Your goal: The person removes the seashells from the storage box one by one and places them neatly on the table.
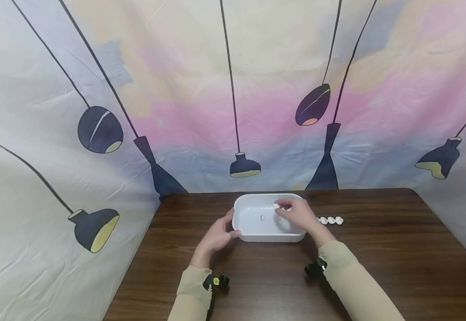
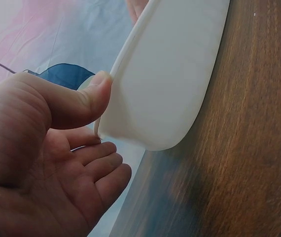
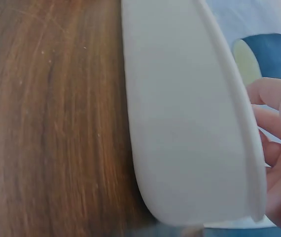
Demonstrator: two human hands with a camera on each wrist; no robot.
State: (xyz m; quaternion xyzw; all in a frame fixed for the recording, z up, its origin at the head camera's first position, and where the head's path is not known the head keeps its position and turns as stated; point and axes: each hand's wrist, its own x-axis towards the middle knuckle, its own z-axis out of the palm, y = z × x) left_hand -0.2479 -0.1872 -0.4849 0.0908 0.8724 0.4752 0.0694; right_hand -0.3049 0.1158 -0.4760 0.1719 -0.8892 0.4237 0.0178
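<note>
A white rectangular plastic basin (image 1: pixel 253 238) stands at the table's far edge. My left hand (image 1: pixel 217 233) holds its left end; in the left wrist view the thumb (image 2: pixel 98 94) presses on the rim and the other fingers lie beyond the corner. Over the basin's right half, my right hand (image 1: pixel 298 215) pinches a small white piece (image 1: pixel 276 206) between thumb and fingertips. On the basin floor lies another small whitish piece (image 1: pixel 262 217). In the right wrist view the basin wall (image 3: pixel 190 123) hides the right fingertips.
Right of the basin, several small white rounded pieces (image 1: pixel 331 220) lie in a row on the dark wooden table (image 1: pixel 265 276); the right arm partly covers the row's near end. Behind the table hangs a cloth backdrop (image 1: pixel 192 165) with printed lamps.
</note>
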